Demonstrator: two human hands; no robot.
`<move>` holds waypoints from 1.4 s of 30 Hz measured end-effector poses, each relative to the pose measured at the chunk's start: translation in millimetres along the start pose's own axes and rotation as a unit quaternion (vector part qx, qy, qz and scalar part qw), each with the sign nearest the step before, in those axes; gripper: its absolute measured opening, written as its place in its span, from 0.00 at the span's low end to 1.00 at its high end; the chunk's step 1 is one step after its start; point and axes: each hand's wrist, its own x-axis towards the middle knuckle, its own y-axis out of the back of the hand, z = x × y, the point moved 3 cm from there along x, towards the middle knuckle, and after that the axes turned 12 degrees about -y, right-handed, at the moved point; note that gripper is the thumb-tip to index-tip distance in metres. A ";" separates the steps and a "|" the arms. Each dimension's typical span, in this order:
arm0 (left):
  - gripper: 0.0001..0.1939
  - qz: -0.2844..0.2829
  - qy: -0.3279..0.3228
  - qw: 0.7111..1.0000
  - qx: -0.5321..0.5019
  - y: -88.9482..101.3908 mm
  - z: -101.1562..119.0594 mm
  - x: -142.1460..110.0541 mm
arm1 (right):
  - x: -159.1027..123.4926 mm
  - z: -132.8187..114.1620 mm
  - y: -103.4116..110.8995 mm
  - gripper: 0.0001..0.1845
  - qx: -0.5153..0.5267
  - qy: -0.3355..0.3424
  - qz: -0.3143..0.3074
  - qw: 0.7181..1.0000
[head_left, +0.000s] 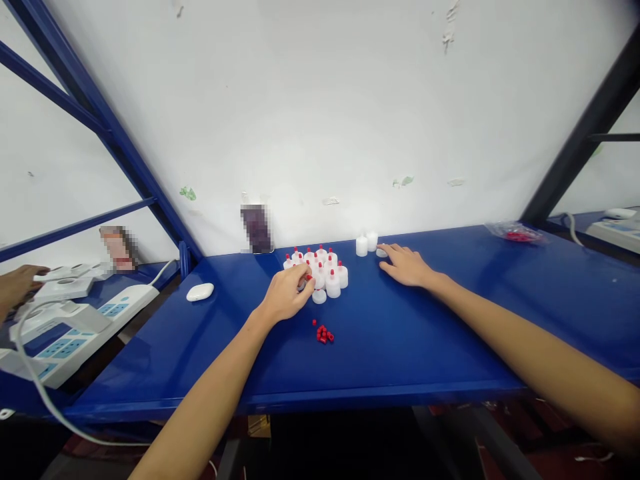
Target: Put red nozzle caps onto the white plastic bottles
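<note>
My left hand (286,293) is curled at the left edge of a cluster of small white candle-shaped pieces with red tips (323,267), its fingers pinched on one red-tipped piece (306,280). One white piece without a tip (319,297) lies just right of that hand. A small heap of loose red caps (323,333) sits on the blue table (400,347) in front of the cluster. My right hand (406,265) rests flat with fingers stretched out, its fingertips at a small white disc (381,253), near two plain white pieces (366,244).
A white oval case (200,291) lies at the table's left. A clear bag of red caps (515,233) sits at the far right. On the left neighbouring bench are white power strips (65,320) and another person's hand (17,283). The white wall stands close behind.
</note>
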 end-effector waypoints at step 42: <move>0.18 0.048 -0.024 0.998 0.031 4.0 5.4 4.5 | -98.3 -111.5 6.7 0.15 0.073 0.422 -0.016 0.903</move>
